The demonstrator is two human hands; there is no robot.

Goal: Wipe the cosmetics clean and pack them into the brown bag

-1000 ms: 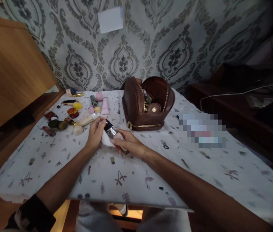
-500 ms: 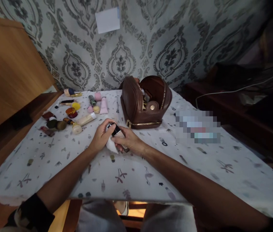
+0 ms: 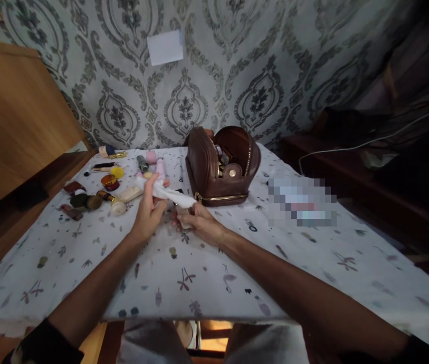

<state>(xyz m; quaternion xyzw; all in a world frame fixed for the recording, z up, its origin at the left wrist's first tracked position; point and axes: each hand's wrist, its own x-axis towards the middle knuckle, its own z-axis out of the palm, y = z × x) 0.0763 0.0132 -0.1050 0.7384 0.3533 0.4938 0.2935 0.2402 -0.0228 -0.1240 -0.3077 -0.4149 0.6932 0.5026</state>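
Note:
A white cloth or tissue (image 3: 174,195) is stretched between both hands above the table. My left hand (image 3: 149,210) grips its left end, fingers pointing up near the pink tube (image 3: 160,167). In my right hand (image 3: 203,222) are the cloth's right end and a small bottle (image 3: 184,216), with the bottle's dark cap partly hidden behind the cloth. Just beyond my right hand stands a brown makeup bag (image 3: 220,169), unzipped, with small items inside.
Cosmetics lie at the left: a red-gold jar (image 3: 110,182), brushes (image 3: 93,202), a cream tube (image 3: 130,193) and a yellow round item (image 3: 117,172). A blurred patch (image 3: 301,202) lies right on the patterned tablecloth (image 3: 214,283). Behind hangs patterned fabric (image 3: 186,101).
My left hand has moved left and up, pulling the white cloth out from around the bottle. The bottle stays in my right hand, and the view has shifted slightly.

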